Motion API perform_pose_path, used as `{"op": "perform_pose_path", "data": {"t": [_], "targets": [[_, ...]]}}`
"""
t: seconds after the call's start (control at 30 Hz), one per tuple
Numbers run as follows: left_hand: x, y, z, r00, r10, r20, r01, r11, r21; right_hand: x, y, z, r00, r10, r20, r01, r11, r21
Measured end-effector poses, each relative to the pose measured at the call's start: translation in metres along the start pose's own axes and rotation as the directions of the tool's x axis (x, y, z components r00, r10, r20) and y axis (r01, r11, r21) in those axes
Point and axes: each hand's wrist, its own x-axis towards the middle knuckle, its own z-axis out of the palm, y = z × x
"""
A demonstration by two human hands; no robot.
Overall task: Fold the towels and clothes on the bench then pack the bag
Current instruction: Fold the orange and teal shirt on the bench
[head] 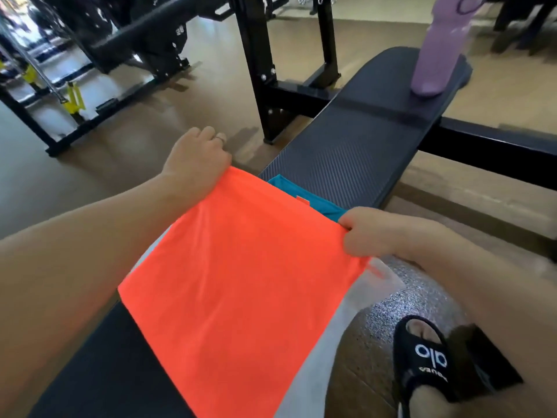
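A bright orange cloth hangs stretched above the black bench. My left hand grips its far left corner and my right hand pinches its far right corner. Beneath it lies a white cloth, which shows at the right edge and hangs off the bench. A teal garment lies on the bench just beyond the orange cloth, mostly hidden by it. No bag is in view.
A purple water bottle stands at the far end of the bench. Black rack posts rise to the bench's left, with gym machines beyond. My foot in a black slide rests on the floor at lower right.
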Motion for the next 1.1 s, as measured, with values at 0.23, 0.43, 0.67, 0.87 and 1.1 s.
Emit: {"op": "perform_pose_path", "data": {"t": [0.23,0.43,0.67,0.87,1.1], "targets": [[0.059,0.039,0.014,1.0,-0.007,0.03,0.011,0.994,-0.106,0.016,0.027,-0.003,0.995,0.093,-0.03,-0.095,0.99,-0.102],[0.084,0.06,0.027,0.996,-0.017,0.085,0.032,0.985,-0.169,0.024,0.041,-0.011,0.989,0.144,-0.046,-0.148,0.985,-0.092],[0.061,0.074,0.035,0.985,-0.14,0.101,0.171,0.878,-0.446,0.031,0.039,-0.016,0.94,0.076,-0.331,-0.093,0.995,-0.036],[-0.072,0.084,0.023,0.757,-0.582,0.296,0.566,0.359,-0.742,0.068,-0.001,-0.003,0.94,-0.032,-0.341,0.084,0.987,0.139],[-0.187,0.118,0.02,0.137,-0.402,0.905,0.847,-0.427,-0.318,0.097,-0.027,-0.004,0.947,0.15,-0.284,-0.089,0.972,0.216]]}}
